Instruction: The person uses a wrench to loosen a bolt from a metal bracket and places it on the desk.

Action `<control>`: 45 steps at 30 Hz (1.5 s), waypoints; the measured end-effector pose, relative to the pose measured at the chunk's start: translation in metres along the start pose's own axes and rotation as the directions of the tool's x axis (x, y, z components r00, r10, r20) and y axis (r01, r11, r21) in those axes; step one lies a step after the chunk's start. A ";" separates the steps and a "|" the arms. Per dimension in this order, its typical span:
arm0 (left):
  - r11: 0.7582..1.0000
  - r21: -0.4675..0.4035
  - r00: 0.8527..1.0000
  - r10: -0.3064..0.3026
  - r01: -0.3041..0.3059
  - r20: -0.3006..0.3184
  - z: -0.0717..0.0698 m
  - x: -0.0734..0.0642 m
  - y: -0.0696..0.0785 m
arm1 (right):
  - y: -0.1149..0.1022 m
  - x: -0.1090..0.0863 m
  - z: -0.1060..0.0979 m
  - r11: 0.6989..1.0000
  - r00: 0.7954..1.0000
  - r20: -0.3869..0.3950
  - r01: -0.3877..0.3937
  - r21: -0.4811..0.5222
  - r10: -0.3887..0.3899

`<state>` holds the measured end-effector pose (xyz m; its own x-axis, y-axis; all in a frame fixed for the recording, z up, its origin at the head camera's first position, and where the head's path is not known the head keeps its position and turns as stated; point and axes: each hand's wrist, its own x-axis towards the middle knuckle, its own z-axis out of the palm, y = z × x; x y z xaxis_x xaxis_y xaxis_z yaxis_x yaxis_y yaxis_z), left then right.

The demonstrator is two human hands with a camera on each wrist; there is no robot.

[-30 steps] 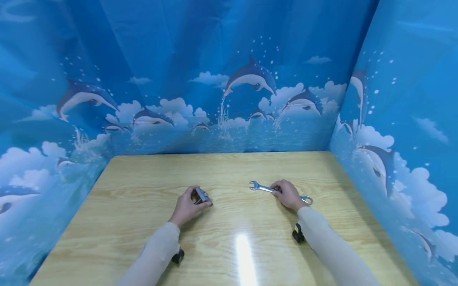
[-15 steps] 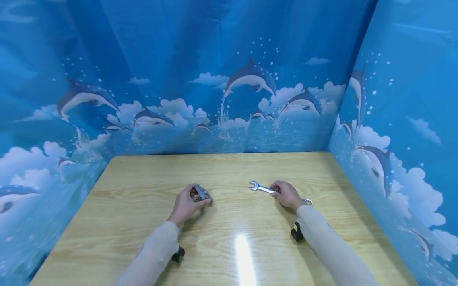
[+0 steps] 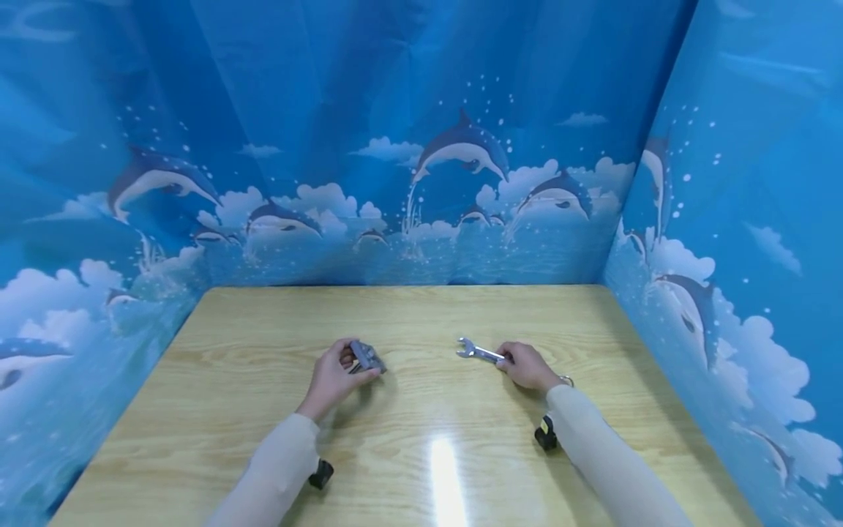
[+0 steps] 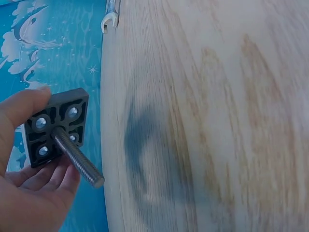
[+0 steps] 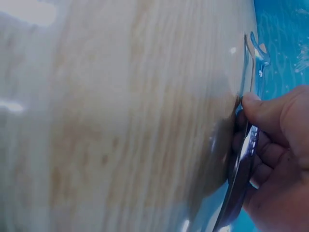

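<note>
The left hand [image 3: 331, 375] pinches by its edges a dark grey square plate [image 4: 57, 119] with a threaded metal rod [image 4: 79, 159], which a loosened pinch could drop onto the pale wooden desk [image 3: 408, 315] below, while the right hand [image 3: 529, 367], well apart, grips a silver metal open-ended wrench [image 3: 486, 355].

The left hand [image 4: 31, 198] grips a square plate [image 4: 48, 131], its threaded rod [image 4: 78, 158] jutting out. A wrench [image 4: 111, 17] shows by the edge of the desk [image 4: 212, 121].
</note>
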<state>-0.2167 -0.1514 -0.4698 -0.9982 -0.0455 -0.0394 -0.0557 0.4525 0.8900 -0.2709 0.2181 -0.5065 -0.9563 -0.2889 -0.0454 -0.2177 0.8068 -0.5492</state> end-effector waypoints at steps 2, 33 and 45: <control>1.000 -0.019 1.000 -0.006 0.006 -0.005 0.000 -0.001 0.000 | -0.002 -0.002 0.000 1.000 1.000 -0.005 0.020 -0.010 -0.020; 0.972 -0.233 0.999 0.033 -0.038 -0.025 0.006 -0.023 0.038 | -0.071 -0.048 -0.008 0.938 0.984 -0.015 0.175 0.300 -0.179; 0.958 -0.282 0.998 0.058 -0.056 -0.001 0.008 -0.035 0.047 | -0.089 -0.060 -0.010 0.869 0.975 -0.035 0.211 0.449 -0.218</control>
<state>-0.1844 -0.1214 -0.4304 -0.9997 -0.0198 0.0124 0.0085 0.1843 0.9828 -0.1963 0.1683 -0.4466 -0.8918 -0.4401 0.1047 -0.3028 0.4087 -0.8610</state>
